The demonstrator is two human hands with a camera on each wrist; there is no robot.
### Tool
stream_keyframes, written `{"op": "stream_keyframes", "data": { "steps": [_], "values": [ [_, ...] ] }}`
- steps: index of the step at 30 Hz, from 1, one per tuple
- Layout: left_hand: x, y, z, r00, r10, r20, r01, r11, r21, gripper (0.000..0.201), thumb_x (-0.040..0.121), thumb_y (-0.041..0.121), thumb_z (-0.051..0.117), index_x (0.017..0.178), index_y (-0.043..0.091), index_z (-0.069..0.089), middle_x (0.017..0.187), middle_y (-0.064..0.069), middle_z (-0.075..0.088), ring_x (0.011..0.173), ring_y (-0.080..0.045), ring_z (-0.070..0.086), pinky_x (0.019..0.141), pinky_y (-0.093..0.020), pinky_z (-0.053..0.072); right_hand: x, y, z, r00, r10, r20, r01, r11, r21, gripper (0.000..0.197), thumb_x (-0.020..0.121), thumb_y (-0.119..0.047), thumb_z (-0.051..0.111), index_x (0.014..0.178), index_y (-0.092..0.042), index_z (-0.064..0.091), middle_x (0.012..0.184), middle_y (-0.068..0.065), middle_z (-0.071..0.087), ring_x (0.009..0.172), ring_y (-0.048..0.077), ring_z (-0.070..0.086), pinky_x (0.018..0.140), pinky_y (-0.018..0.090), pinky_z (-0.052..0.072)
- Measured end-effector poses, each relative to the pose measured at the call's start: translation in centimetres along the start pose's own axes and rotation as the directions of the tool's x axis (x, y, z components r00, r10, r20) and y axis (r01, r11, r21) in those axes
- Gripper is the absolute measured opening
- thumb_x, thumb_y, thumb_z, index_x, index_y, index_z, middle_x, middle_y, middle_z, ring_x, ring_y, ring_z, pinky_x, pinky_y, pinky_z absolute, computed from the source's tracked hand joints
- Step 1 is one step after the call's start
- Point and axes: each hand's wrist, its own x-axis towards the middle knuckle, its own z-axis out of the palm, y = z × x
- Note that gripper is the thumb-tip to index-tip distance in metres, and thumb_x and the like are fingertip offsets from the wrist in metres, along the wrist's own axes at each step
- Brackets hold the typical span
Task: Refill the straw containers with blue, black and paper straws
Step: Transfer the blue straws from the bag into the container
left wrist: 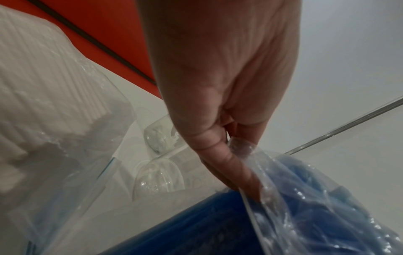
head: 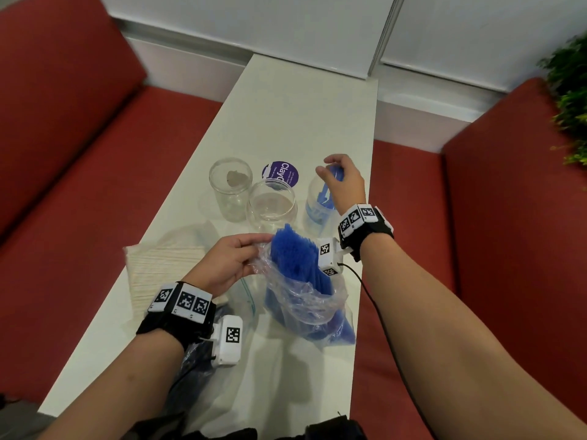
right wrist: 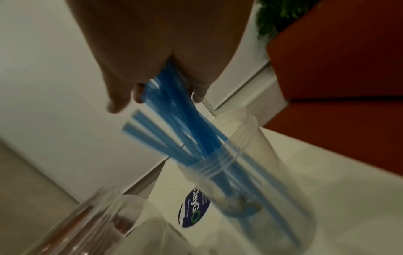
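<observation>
White surface (head: 295, 100) between red benches (head: 79, 147) carries three clear jars. Right hand (head: 344, 181) has its grip round blue straws (right wrist: 165, 107) standing in the right jar (right wrist: 250, 172). Left hand (head: 228, 262) pinches the straw bag's (head: 305, 300) rim; paper straws (head: 158, 265) lie at near left.

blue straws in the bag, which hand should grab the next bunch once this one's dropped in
Right. The right hand is the one feeding blue straws into the jar, while the left hand pinches the bag rim open, steadying it for that reach.
</observation>
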Motion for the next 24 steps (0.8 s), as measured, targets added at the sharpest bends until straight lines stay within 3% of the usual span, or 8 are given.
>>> {"op": "stream_keyframes", "data": {
  "steps": [4, 7, 9, 12, 16, 18, 20, 24],
  "values": [
    [-0.3, 0.0, 0.0, 1.0, 0.006, -0.011, -0.006, 1.0, -0.003, 0.039, 0.097, -0.014, 0.043, 0.118, 0.005, 0.07, 0.103, -0.02, 0.07, 0.078, -0.021, 0.068, 0.066, -0.027, 0.061, -1.5, -2.3, -2.1, 0.971, -0.183, -0.154, 0.184, 0.983, -0.007, 0.028, 0.094, -0.035, 0.067, 0.12, -0.028, 0.061, 0.122, -0.012, 0.063, 0.118, 0.001, 0.055, 0.095, 0.004, 0.035],
    [-0.7, 0.0, 0.0, 1.0, 0.015, -0.022, -0.014, 1.0, 0.023, 0.039, 0.097, -0.013, 0.043, 0.121, 0.003, 0.069, 0.104, -0.022, 0.065, 0.081, -0.027, 0.063, 0.067, -0.029, 0.059, -3.7, -4.1, -3.9, 0.927, -0.257, -0.272, 0.283, 0.957, 0.061, 0.02, 0.091, -0.024, 0.062, 0.11, -0.032, 0.064, 0.109, -0.011, 0.068, 0.106, 0.002, 0.061, 0.095, 0.019, 0.045],
    [-1.0, -0.1, 0.1, 0.999, 0.025, -0.034, -0.024, 0.999, 0.038, 0.039, 0.097, -0.012, 0.043, 0.122, 0.003, 0.069, 0.103, -0.021, 0.065, 0.078, -0.024, 0.063, 0.066, -0.028, 0.058, -5.8, -4.3, -4.8, 0.96, -0.191, -0.204, 0.225, 0.961, 0.159, 0.022, 0.087, -0.013, 0.06, 0.1, -0.031, 0.065, 0.091, -0.001, 0.07, 0.086, 0.009, 0.065, 0.082, 0.028, 0.052],
    [-1.5, -0.2, 0.1, 0.999, 0.04, -0.037, -0.039, 0.999, 0.035, 0.04, 0.096, -0.012, 0.042, 0.114, 0.007, 0.073, 0.098, -0.019, 0.069, 0.072, -0.02, 0.065, 0.061, -0.025, 0.059, -9.8, -3.1, -5.3, 0.997, -0.036, 0.073, 0.025, 0.989, 0.148, 0.025, 0.087, 0.001, 0.056, 0.1, -0.018, 0.064, 0.082, 0.008, 0.067, 0.073, 0.014, 0.063, 0.07, 0.027, 0.053],
    [-1.8, -0.6, 0.1, 0.998, 0.054, -0.041, -0.052, 0.998, 0.036, 0.043, 0.096, -0.012, 0.042, 0.106, 0.012, 0.076, 0.092, -0.015, 0.072, 0.064, -0.015, 0.066, 0.059, -0.025, 0.058, -15.5, -0.1, -4.0, 0.905, 0.157, 0.396, -0.188, 0.981, 0.039, 0.033, 0.088, 0.008, 0.058, 0.113, -0.014, 0.059, 0.096, 0.004, 0.063, 0.076, 0.013, 0.058, 0.07, 0.02, 0.051],
    [-1.9, -0.9, 0.3, 0.997, 0.057, -0.049, -0.056, 0.998, 0.036, 0.043, 0.095, -0.012, 0.042, 0.106, 0.012, 0.076, 0.09, -0.015, 0.071, 0.064, -0.016, 0.066, 0.061, -0.027, 0.059, -17.7, 1.1, -2.7, 0.896, 0.18, 0.406, -0.195, 0.981, -0.003, 0.041, 0.085, 0.006, 0.065, 0.118, -0.017, 0.058, 0.105, -0.002, 0.06, 0.075, 0.002, 0.057, 0.067, 0.013, 0.049],
    [-2.2, -1.2, 0.5, 0.997, 0.062, -0.051, -0.06, 0.998, 0.034, 0.043, 0.094, -0.013, 0.042, 0.106, 0.012, 0.075, 0.088, -0.014, 0.073, 0.065, -0.016, 0.067, 0.061, -0.027, 0.059, -19.3, 1.7, -1.4, 0.939, 0.143, 0.312, -0.135, 0.99, -0.047, 0.044, 0.083, 0.001, 0.07, 0.119, -0.02, 0.058, 0.114, -0.002, 0.059, 0.083, -0.006, 0.058, 0.072, 0.008, 0.046],
    [-2.8, -1.6, 0.7, 0.996, 0.072, -0.047, -0.071, 0.997, 0.022, 0.043, 0.095, -0.014, 0.04, 0.106, 0.011, 0.074, 0.089, -0.012, 0.076, 0.067, -0.016, 0.07, 0.06, -0.027, 0.059, -20.7, 2.2, 0.2, 0.98, 0.078, 0.183, -0.064, 0.994, -0.083, 0.053, 0.078, 0.001, 0.072, 0.126, -0.015, 0.058, 0.124, 0.002, 0.06, 0.11, 0.014, 0.058, 0.095, 0.024, 0.048]
  ]
}}
